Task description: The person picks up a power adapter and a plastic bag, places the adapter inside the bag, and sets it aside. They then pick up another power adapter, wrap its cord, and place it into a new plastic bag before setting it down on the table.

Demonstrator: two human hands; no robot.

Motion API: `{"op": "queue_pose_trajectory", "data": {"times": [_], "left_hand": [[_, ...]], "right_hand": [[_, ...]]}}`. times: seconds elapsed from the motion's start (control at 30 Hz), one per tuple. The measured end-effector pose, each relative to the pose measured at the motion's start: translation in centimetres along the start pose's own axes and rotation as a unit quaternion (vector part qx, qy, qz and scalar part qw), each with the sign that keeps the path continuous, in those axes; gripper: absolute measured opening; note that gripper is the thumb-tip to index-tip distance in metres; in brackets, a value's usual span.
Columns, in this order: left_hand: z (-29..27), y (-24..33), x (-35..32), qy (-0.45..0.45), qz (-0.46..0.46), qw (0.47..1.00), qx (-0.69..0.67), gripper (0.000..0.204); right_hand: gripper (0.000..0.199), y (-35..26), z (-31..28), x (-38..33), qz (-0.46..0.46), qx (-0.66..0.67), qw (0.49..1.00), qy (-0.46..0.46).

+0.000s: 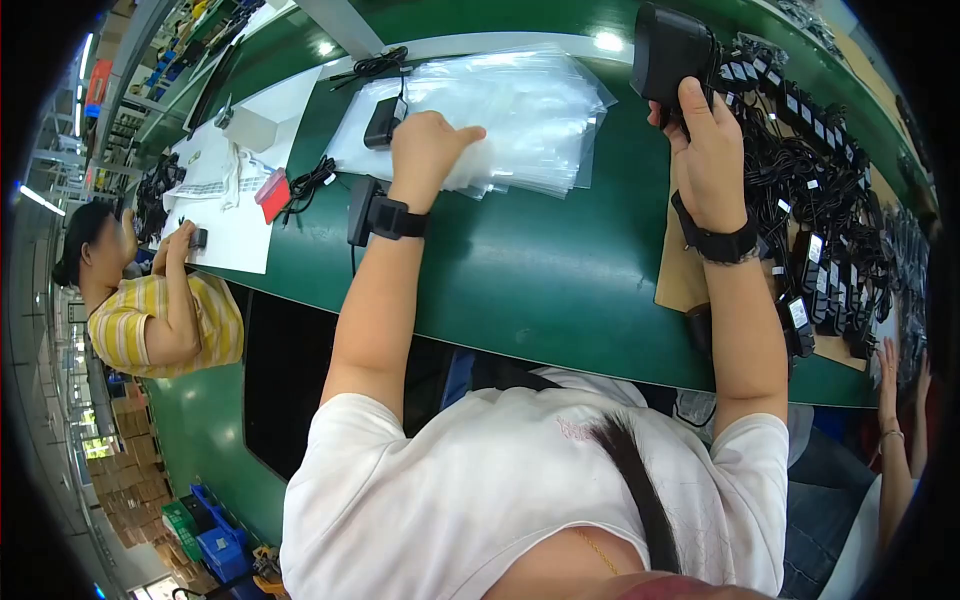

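Workbench seen from above, worker's two bare hands in the upper half of the frame. The right hand [705, 150], upper right, holds a black block [675, 60] aloft, thumb and fingers closed about its lower part. The left hand [430, 150], upper centre, lies over a stack of clear plastic bags [530, 115]; its fingers are curled and its thumb points rightward, but whether they pinch a bag cannot be told. The bags lie flat and overlapping. A black adapter [384, 123] rests on their left part, just beside the left hand.

Containers elsewhere: a whitish bottle [247, 130] stands at upper left, its contents indistinct; blue bins [222, 553] and a green bin [181, 527] occupy the lower left, their contents too small to identify; stacked cardboard boxes [130, 480] appear behind them.

The bench has a green top [540, 280]. At right, cardboard [680, 275] underlies a dense pile of black corded adapters [800, 190], many bearing white labels. At left, a white sheet [245, 245] covers part of the surface; a red object [272, 197] lies near its edge. Beyond it, left of frame, sits a co-worker in a yellow striped shirt [165, 325]. Another person's hands [888, 375] show at lower right.
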State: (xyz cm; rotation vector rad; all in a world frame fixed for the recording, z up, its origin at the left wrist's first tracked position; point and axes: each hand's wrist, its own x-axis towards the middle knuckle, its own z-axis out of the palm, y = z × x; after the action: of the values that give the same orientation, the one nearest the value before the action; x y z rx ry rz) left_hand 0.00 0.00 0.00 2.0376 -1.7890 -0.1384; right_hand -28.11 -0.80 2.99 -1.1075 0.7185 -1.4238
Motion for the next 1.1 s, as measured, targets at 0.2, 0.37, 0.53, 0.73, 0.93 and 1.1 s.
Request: {"op": "queue_pose_trajectory", "data": {"times": [0.2,0.37,0.53,0.73,0.93,1.1], "left_hand": [[1.0,-1.0,-0.2,-0.03,-0.065,0.911,-0.405,0.025],[1.8,0.4,-0.4,0.054,-0.027,0.975,-0.216,0.036],[1.0,1.8,0.2,-0.005,-0.043,0.975,-0.217,0.054],[2.0,7.5,-2.9,-0.038,0.048,0.963,-0.262,0.043],[2.8,6.8,-3.2,-0.05,0.03,0.943,-0.326,0.022],[2.3,6.1,-3.2,-0.028,-0.04,0.897,-0.439,0.022]], "right_hand": [[0.032,-0.3,0.2,-0.2,0.015,0.004,1.0,0.001],[0.032,0.2,0.3,-0.3,0.084,0.082,0.993,-0.011],[0.034,0.1,0.6,-0.4,0.118,0.076,0.99,-0.017],[0.038,0.7,2.9,-1.0,0.237,0.255,0.93,-0.116],[0.027,2.6,2.0,0.0,0.115,-0.124,0.985,-0.02],[0.032,1.3,2.7,-1.7,-0.083,-0.49,0.856,-0.141]]}}
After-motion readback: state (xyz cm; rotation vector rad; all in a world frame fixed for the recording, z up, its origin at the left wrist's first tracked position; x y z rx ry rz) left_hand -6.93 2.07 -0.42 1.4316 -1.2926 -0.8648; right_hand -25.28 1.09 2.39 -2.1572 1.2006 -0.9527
